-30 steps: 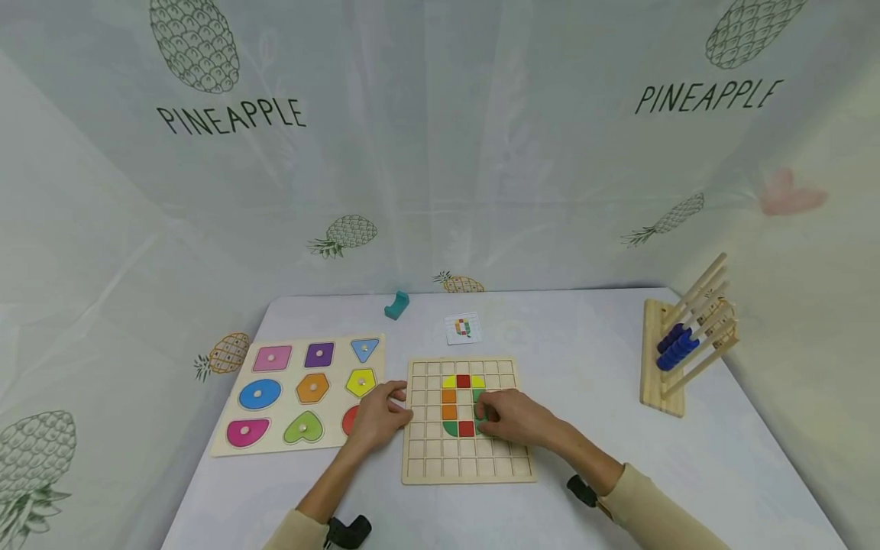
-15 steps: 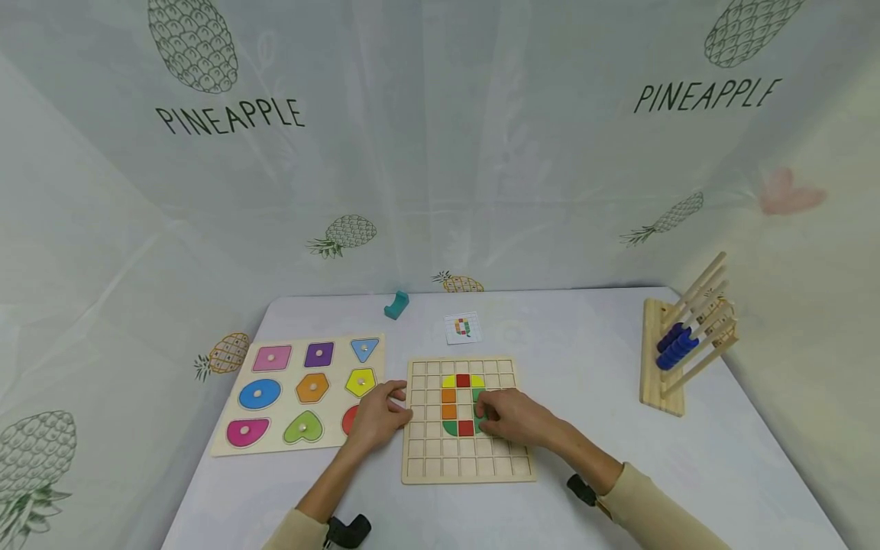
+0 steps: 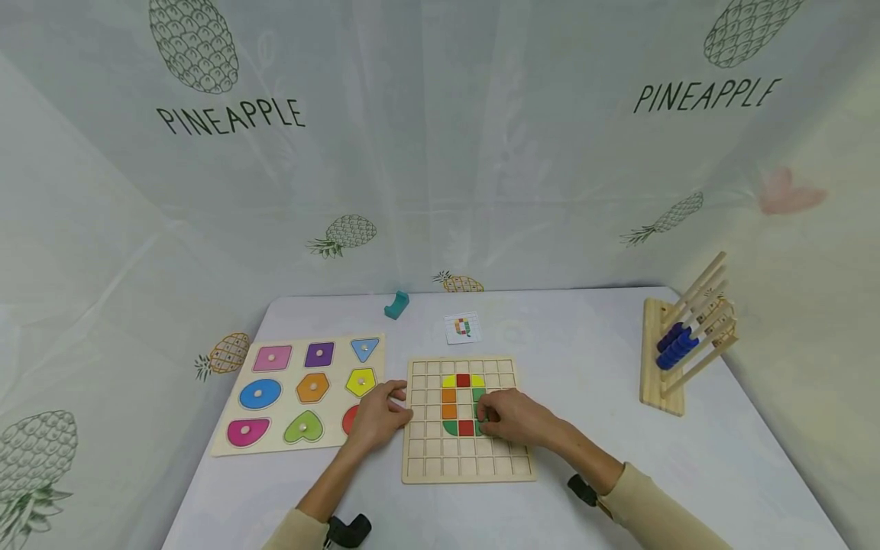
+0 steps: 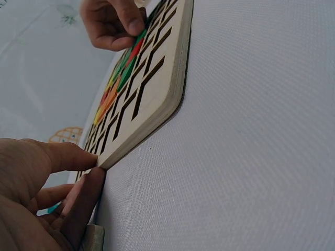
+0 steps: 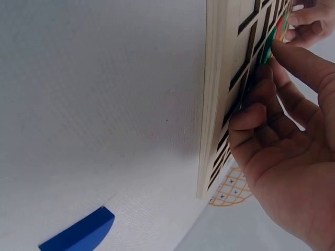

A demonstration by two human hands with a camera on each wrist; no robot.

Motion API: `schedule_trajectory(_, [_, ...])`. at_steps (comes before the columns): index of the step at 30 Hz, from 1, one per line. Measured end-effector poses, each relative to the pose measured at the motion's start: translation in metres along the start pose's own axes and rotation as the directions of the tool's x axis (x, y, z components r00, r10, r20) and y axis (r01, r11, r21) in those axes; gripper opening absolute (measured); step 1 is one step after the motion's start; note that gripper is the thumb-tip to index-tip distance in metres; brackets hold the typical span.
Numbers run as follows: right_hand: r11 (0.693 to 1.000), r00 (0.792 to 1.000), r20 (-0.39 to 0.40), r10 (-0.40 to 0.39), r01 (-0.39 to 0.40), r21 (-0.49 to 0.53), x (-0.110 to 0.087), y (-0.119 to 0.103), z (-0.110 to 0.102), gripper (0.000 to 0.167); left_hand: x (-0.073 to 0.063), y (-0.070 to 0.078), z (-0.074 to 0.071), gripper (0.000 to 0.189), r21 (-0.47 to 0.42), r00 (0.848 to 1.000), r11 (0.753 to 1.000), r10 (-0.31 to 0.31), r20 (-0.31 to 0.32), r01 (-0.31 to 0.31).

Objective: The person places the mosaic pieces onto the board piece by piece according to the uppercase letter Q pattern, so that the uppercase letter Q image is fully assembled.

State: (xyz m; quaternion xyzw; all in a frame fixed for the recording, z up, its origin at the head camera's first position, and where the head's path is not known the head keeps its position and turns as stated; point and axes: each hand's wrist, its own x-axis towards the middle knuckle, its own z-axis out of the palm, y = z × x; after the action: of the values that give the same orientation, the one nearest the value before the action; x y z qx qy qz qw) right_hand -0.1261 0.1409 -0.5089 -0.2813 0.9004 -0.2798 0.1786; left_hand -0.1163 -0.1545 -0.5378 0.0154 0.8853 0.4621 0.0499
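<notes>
A square wooden grid board (image 3: 467, 467) lies on the white table, with red, yellow, orange and green tiles forming a ring in its cells. My left hand (image 3: 376, 416) touches the board's left edge with thumb and forefinger; the left wrist view shows both digits against that edge. Over the ring's right side, my right hand (image 3: 516, 416) has thumb and forefinger at a green tile (image 5: 270, 44), its other fingers curled. Part of the green tiles is hidden by these fingers. Behind the board lies a small card (image 3: 464, 328) printed with a similar coloured pattern.
At left lies a shape puzzle board (image 3: 289, 374) with several knobbed pieces. A teal curved block (image 3: 396, 305) sits near the back edge. A wooden peg stand (image 3: 663, 359) with blue rings stands at right. One blue piece (image 5: 81, 232) shows in the right wrist view.
Almost nothing differs. Both hands stay in place, with at most a very slight shift of the right fingers at the green tiles.
</notes>
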Motion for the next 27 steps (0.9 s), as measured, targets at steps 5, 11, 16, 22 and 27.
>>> schedule_trajectory(5, [0.999, 1.0, 0.025, 0.0, 0.001, -0.032, 0.0001, 0.0008, -0.0005, 0.011, 0.0005, -0.0003, -0.0002, 0.054, -0.005, 1.0, 1.0, -0.01, 0.004, 0.01])
schedule_trajectory(11, [0.999, 1.0, 0.027, -0.002, 0.003, -0.041, 0.001, 0.0006, -0.001, 0.012, 0.0006, -0.0008, -0.0004, 0.053, -0.008, 1.0, 1.0, -0.004, 0.003, 0.004])
schedule_trajectory(16, [0.999, 1.0, 0.021, 0.006, -0.005, -0.034, 0.0005, 0.0003, -0.0009, 0.012, 0.0009, -0.0008, -0.0005, 0.053, -0.015, 1.0, 1.0, 0.001, 0.004, -0.001])
schedule_trajectory(22, [1.0, 1.0, 0.02, 0.008, -0.008, -0.029, -0.0007, 0.0019, -0.0015, 0.012, 0.0006, -0.0002, -0.0001, 0.053, -0.013, 1.0, 1.0, -0.006, 0.0, 0.006])
schedule_trajectory(27, [1.0, 0.999, 0.019, 0.028, -0.028, 0.005, -0.0052, 0.0045, -0.0073, 0.011, 0.0007, -0.0009, 0.0005, 0.053, -0.01, 1.0, 1.0, -0.005, 0.001, 0.005])
